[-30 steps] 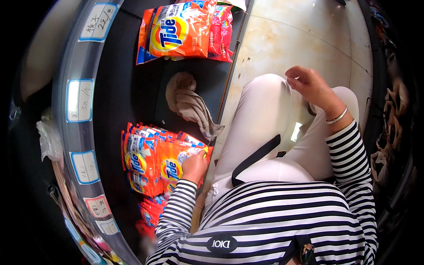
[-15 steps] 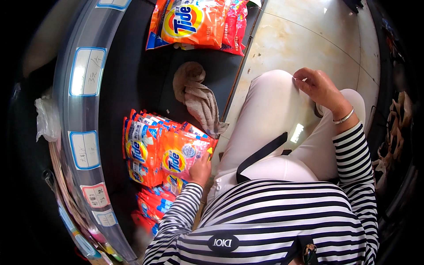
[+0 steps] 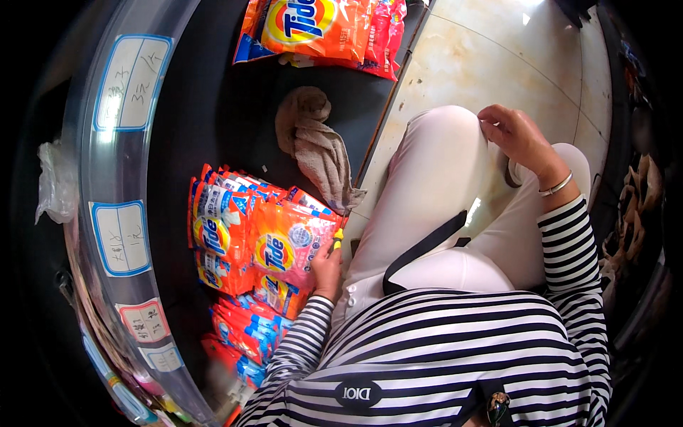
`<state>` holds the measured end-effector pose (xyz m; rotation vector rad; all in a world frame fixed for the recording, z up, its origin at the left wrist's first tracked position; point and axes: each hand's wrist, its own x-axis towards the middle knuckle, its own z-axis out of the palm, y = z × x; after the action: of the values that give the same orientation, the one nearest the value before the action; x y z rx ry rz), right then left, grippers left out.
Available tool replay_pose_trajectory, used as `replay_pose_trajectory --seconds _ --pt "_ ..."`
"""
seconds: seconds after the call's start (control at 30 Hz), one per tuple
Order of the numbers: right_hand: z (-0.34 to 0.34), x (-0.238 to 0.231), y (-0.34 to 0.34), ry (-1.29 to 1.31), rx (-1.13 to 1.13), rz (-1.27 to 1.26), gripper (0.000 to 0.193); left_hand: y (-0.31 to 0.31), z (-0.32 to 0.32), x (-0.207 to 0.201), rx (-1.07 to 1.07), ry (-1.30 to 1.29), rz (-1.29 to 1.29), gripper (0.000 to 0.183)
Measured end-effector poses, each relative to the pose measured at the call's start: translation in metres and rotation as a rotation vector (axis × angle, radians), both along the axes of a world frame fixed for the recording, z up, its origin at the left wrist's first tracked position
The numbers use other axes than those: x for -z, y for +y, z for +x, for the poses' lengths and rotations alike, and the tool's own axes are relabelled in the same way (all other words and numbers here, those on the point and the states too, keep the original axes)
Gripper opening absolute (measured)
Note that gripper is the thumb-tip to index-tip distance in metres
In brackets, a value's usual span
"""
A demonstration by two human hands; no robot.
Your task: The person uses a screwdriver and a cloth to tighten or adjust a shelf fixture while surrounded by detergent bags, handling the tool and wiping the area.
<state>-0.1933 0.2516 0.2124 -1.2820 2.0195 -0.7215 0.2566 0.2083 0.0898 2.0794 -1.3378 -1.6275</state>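
My left hand (image 3: 327, 272) is closed at the right edge of an orange and pink bag of laundry powder (image 3: 281, 235). A small yellow thing (image 3: 338, 238) sticks up from its fingers; its kind is hard to make out. That bag lies at the front of several similar orange bags (image 3: 220, 206), stacked on the dark shelf. Against my raised knee rests my right hand (image 3: 514, 136), fingers curled in loosely, with nothing seen in them. Beyond the bags, a twisted beige cloth (image 3: 316, 142) lies on the shelf.
More laundry powder bags (image 3: 316, 28) stand at the far end of the dark shelf (image 3: 235, 114). Red and blue packets (image 3: 245, 327) lie nearer me. A clear label strip (image 3: 117, 171) curves along the left, with a plastic bag (image 3: 55, 181) beyond. Tiled floor (image 3: 484, 57) shows at the right.
The view has shifted slightly, so the shelf things sit a little further left. The yellow thing now shows more above my left fingers. My right hand stays at the knee.
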Motion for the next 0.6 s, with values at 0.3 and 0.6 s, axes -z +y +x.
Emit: replay_pose_trajectory --seconds 0.3,0.6 --pt "0.001 0.0 -0.004 -0.021 0.013 0.023 0.017 -0.045 -0.027 -0.033 0.78 -0.446 -0.497 0.027" --pt "-0.002 0.001 -0.003 -0.007 0.001 0.019 0.018 -0.047 -0.047 -0.042 0.959 -0.524 -0.528 0.028"
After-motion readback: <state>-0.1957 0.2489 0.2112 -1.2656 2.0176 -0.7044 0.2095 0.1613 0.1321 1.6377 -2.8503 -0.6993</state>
